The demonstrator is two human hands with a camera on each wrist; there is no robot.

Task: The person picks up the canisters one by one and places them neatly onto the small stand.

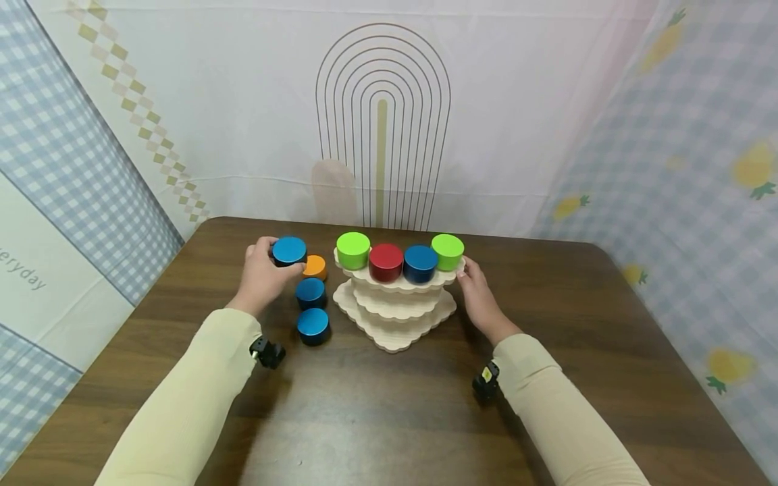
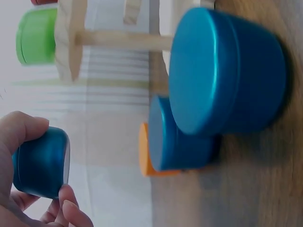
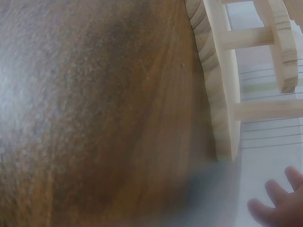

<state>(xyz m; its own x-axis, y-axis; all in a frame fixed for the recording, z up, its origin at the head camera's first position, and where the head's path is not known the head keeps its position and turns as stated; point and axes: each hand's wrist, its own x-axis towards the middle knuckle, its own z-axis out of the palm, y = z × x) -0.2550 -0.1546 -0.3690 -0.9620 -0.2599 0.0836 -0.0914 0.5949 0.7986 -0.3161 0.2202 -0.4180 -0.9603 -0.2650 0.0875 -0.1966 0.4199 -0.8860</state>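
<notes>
Four tins (image 1: pixel 385 263) on stand (image 1: pixel 396 307); left hand (image 1: pixel 261 278) pinches blue tin (image 1: pixel 290 252), three loose tins (image 1: pixel 311 294) by its fingers (image 2: pixel 26 130); right hand (image 1: pixel 480 297) grip unclear.

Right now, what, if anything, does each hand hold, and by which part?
The left hand holds a blue tin by its side. The right hand is at the upper right edge of the wooden stand; whether it grips is unclear.

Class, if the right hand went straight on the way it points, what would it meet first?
Probably the upper right end of the wooden stand, beneath the rightmost green tin; the right hand looks close, though whether they touch is unclear.
</notes>
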